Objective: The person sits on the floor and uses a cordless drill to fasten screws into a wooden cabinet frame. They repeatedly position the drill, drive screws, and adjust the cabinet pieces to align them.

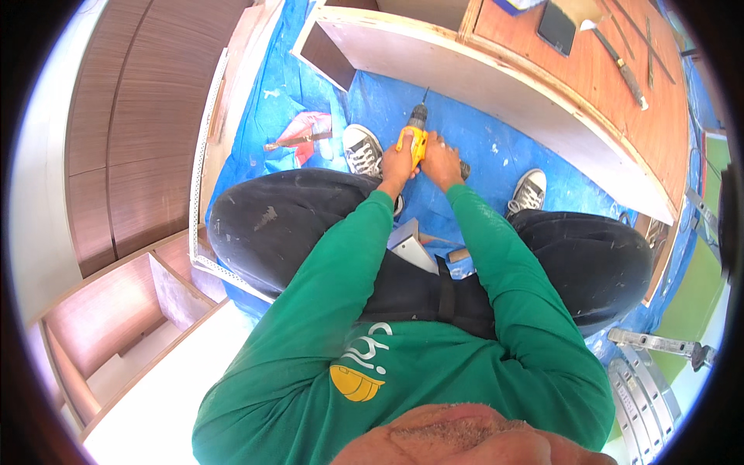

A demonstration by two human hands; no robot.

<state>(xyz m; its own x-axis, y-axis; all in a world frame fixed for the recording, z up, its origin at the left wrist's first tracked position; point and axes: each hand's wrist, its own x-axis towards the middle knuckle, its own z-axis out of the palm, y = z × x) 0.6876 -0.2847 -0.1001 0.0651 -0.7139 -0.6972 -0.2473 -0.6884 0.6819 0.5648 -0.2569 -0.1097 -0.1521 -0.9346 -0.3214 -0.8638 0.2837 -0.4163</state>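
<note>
Both hands grip the yellow-and-black cordless drill (pixel 418 133) above the blue plastic floor sheet (pixel 480 147): left hand (pixel 397 161) clamped on its handle, right hand (pixel 442 159) steadying the body. The bit points toward the pale plywood cabinet panel (pixel 465 66); drilling appears imminent, calling for steady alignment.

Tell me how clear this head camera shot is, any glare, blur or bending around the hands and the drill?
Head view: bright, even daylight and sharp in the middle, so the yellow drill, left hand and right hand read clearly; strong fisheye bending curves the long wooden panel; a dark ring frames the picture; the pale board at lower left is washed out; the chin at the bottom edge is soft.
</note>
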